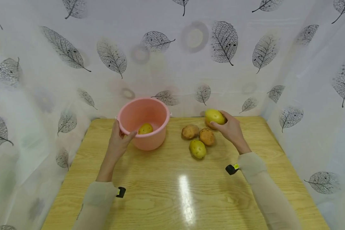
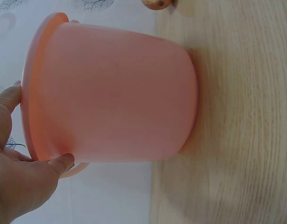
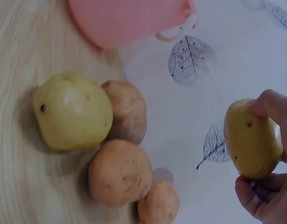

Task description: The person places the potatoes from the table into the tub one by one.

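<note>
My left hand grips the near-left rim of a pink bucket, thumb and fingers on either side of the edge. Inside the bucket lies a yellow potato. In the left wrist view the bucket's outer wall fills the middle, standing on the table. Held in my right hand, another yellow potato is raised off the table near its back edge. Under it in the head view, a brown potato is mostly hidden. The right wrist view shows thumb and fingers round the held potato.
Two brown potatoes and a yellow potato lie clustered on the wooden table, right of the bucket. A leaf-printed curtain hangs behind the table and along both sides. The bucket's white handle hangs at its side.
</note>
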The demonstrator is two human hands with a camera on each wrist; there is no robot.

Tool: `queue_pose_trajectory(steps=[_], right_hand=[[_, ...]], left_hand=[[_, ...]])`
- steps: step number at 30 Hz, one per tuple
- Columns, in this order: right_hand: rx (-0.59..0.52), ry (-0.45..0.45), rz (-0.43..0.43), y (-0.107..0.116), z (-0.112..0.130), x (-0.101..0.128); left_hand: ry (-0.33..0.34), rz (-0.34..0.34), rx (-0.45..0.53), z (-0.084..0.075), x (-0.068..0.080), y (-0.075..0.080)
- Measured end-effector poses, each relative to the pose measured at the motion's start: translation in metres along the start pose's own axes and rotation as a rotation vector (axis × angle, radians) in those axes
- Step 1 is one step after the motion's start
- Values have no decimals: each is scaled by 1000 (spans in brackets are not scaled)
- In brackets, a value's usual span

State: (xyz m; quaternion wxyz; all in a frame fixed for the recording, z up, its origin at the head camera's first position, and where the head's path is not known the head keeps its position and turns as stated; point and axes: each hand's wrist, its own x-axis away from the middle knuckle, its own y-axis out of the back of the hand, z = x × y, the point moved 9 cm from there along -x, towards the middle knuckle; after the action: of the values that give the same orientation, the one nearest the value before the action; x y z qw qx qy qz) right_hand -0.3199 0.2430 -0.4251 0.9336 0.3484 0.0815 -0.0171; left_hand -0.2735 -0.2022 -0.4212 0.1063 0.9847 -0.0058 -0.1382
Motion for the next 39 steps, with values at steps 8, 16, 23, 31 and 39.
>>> queue_pose_trajectory(steps=[8,16,23,31,39], right_hand=[[-59,79,35,-17,43,-18],[-63,139,84,-34,84,-27],[-57,190,91,-45,115,-34],[-61,244,98,-61,146,-46],[-68,239,137,-83,165,-51]], left_hand=[[4,-6,-11,5,-1,1],[8,-11,-12,5,0,2],[-3,-14,-9,4,-1,2],[-14,-16,-10,-1,0,1],[-18,-17,10,-2,0,0]])
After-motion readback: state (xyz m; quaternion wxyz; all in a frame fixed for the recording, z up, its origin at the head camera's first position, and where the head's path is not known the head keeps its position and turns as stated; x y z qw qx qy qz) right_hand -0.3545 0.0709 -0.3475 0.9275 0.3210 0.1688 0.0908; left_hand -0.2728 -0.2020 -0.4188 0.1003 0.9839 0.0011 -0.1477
